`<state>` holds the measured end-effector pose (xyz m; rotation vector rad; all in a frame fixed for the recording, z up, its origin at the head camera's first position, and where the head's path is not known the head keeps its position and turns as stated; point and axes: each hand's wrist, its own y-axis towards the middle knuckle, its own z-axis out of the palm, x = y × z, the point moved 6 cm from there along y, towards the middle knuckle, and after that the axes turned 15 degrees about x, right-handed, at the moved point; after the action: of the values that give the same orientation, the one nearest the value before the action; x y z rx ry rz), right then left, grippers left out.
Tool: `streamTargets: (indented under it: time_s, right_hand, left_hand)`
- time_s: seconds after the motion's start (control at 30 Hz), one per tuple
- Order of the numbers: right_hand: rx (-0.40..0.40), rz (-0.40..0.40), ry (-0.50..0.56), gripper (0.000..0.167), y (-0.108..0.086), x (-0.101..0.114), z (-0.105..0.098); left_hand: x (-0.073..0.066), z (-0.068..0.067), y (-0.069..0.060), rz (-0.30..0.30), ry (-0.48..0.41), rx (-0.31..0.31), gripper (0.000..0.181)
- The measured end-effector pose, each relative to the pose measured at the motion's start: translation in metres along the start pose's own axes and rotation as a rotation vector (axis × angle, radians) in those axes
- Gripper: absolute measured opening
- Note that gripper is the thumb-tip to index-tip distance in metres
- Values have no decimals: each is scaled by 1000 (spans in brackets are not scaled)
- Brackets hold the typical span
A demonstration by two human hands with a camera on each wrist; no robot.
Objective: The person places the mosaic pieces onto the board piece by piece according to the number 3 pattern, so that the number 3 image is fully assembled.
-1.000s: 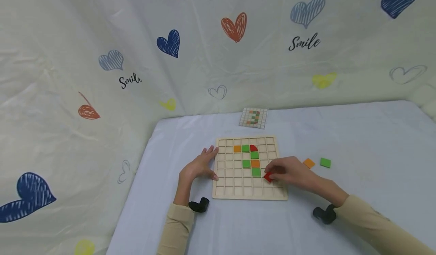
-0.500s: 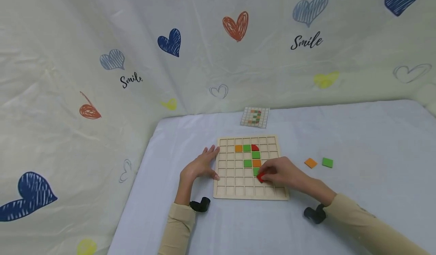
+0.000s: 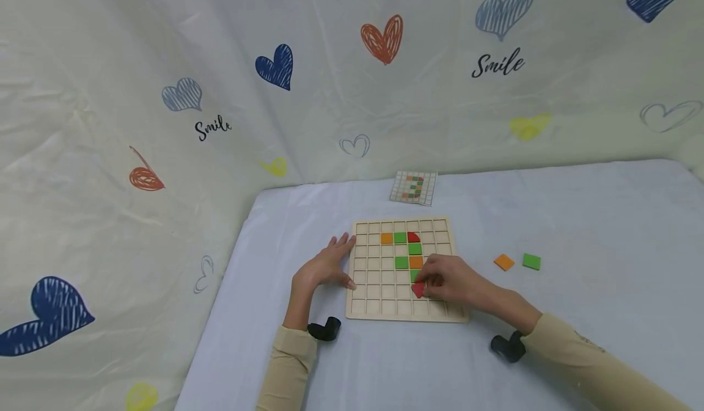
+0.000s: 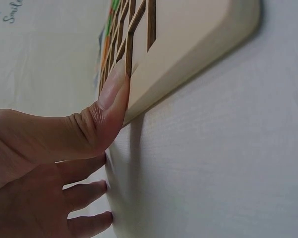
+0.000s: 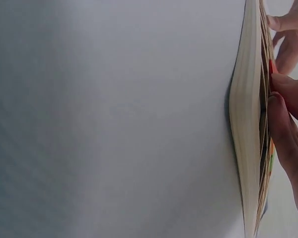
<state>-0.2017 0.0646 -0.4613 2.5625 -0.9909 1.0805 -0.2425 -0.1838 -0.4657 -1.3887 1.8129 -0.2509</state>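
Note:
A wooden grid board [image 3: 371, 308] lies on the table. My left hand [image 3: 323, 265] rests at its left edge with fingers spread; the left wrist view has its thumb [image 4: 111, 94] on the rim. My right hand [image 3: 451, 281] is over the board's lower right part, pinching a red tile [image 3: 418, 290] with a rounded side, partly covered by the fingers. That tile sits slantwise just below a green tile [image 3: 414, 275]. Higher on the board are an orange tile [image 3: 387, 238], a red quarter-round tile [image 3: 413, 237] and several other green and orange tiles.
To the board's right lie a loose orange tile [image 3: 503, 262] and a loose green tile [image 3: 531, 261]. Behind the board is a pattern card [image 3: 414, 188] showing coloured squares. A curtain [image 3: 308, 112] printed with hearts hangs beyond the white table [image 3: 594, 234].
My right hand has moved left across the board with the red tile, which is now below the lowest green tile and turned differently. The left hand stays at the edge.

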Motion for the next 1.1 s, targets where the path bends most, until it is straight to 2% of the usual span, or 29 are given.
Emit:
streamTargets:
  time_s: [0.23, 0.57, 1.1]
  right_hand:
    - [6, 14, -30, 16, 1, 1, 1]
    - [-21, -64, -91, 13, 1, 5, 1]
    - [-18, -106, -110, 13, 0, 8, 1]
  left_hand:
    - [-1, 0, 1, -1, 1, 4, 111]
    - [-2, -2, 0, -3, 1, 6, 111]
    - [-2, 0, -1, -6, -7, 11, 110]
